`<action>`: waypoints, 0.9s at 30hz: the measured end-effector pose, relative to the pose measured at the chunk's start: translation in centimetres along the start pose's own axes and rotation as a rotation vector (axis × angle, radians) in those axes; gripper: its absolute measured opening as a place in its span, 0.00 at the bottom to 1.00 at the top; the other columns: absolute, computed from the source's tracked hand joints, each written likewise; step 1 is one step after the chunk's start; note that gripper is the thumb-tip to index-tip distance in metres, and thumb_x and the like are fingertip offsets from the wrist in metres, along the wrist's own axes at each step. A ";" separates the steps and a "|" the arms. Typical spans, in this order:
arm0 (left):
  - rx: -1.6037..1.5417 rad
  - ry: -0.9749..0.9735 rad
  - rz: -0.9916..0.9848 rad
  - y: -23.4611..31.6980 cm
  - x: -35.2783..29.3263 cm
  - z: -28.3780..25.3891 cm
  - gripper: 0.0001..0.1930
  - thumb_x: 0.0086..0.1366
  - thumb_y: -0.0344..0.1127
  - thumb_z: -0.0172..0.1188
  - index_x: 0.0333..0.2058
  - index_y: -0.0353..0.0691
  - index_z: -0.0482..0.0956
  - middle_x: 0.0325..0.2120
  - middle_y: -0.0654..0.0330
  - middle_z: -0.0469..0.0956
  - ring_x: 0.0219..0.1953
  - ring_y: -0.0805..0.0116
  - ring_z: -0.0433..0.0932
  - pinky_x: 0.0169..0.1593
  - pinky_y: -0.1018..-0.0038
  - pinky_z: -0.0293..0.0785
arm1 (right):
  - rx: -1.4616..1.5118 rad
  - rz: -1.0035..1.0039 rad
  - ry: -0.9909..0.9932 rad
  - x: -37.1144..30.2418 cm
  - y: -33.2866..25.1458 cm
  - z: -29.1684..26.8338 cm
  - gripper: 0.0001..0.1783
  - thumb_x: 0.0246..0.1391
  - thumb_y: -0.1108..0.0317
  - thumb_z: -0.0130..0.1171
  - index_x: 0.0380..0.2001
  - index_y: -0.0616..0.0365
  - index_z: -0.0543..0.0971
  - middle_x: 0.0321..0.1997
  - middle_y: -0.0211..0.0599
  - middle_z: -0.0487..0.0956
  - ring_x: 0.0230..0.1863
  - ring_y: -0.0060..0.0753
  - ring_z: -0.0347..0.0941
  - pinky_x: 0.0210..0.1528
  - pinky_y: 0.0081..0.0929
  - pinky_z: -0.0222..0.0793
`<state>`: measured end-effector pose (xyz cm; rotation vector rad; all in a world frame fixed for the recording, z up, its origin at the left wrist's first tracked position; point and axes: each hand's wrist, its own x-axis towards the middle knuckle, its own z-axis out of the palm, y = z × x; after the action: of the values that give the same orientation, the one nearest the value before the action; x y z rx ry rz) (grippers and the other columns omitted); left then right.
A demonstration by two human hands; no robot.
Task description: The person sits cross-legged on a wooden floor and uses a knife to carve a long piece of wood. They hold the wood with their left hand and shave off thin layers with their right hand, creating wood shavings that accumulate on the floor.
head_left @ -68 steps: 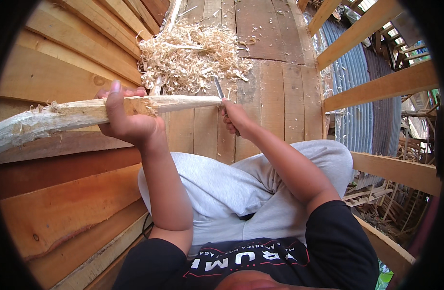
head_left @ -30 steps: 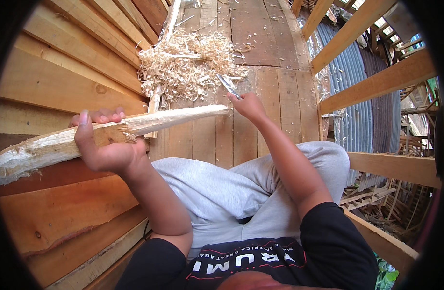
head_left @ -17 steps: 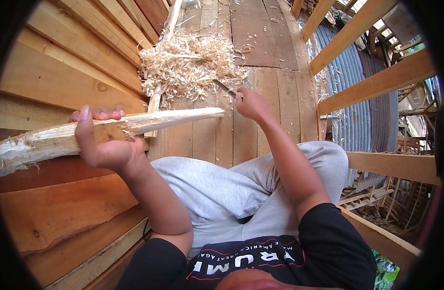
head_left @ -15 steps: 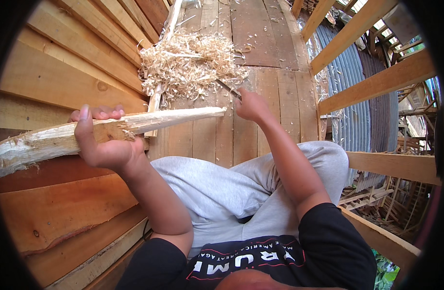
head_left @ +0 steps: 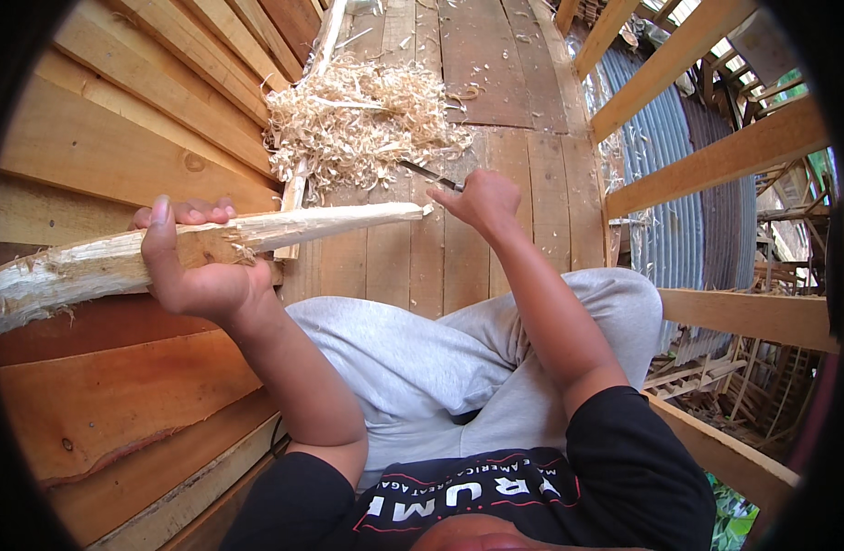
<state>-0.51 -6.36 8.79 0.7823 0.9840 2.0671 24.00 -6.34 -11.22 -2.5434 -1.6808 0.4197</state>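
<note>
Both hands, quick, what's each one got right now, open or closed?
Left hand: closed around the tapering, whittled wooden pole.
Right hand: closed, holding the knife, blade clear of the wood.

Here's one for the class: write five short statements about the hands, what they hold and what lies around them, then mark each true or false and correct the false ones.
1. The left hand grips a length of pale wood. True.
2. The right hand is empty. False: it holds a knife.
3. Curly shavings lie heaped on the plank floor. True.
4. The pale wood's narrow end points to the person's left. False: it points right.
5. The person wears grey trousers. True.
</note>
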 end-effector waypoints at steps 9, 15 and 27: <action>-0.016 0.005 -0.009 -0.2 0.2 -0.1 0.12 0.51 0.38 0.61 0.28 0.46 0.66 0.15 0.65 0.64 0.19 0.71 0.65 0.31 0.72 0.65 | -0.015 0.078 -0.168 -0.4 -0.7 -1.5 0.42 0.41 0.24 0.56 0.25 0.61 0.84 0.25 0.46 0.82 0.30 0.44 0.81 0.28 0.38 0.74; -0.019 0.004 -0.017 -0.2 0.0 0.2 0.12 0.50 0.37 0.62 0.29 0.47 0.66 0.15 0.65 0.64 0.19 0.72 0.65 0.30 0.73 0.64 | -0.029 0.079 -0.136 0.3 -0.1 0.2 0.36 0.43 0.29 0.60 0.29 0.55 0.85 0.29 0.38 0.84 0.31 0.38 0.82 0.25 0.35 0.74; -0.010 0.009 -0.019 -0.4 -0.1 0.2 0.12 0.51 0.37 0.62 0.28 0.47 0.65 0.16 0.65 0.64 0.19 0.72 0.65 0.30 0.72 0.65 | 0.012 0.065 -0.043 0.1 -0.6 0.4 0.32 0.55 0.37 0.52 0.29 0.58 0.85 0.28 0.45 0.83 0.33 0.45 0.82 0.30 0.45 0.73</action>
<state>-0.18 -6.16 8.59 0.7558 0.9813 2.0594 23.41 -6.09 -11.53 -2.6049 -1.6071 0.4908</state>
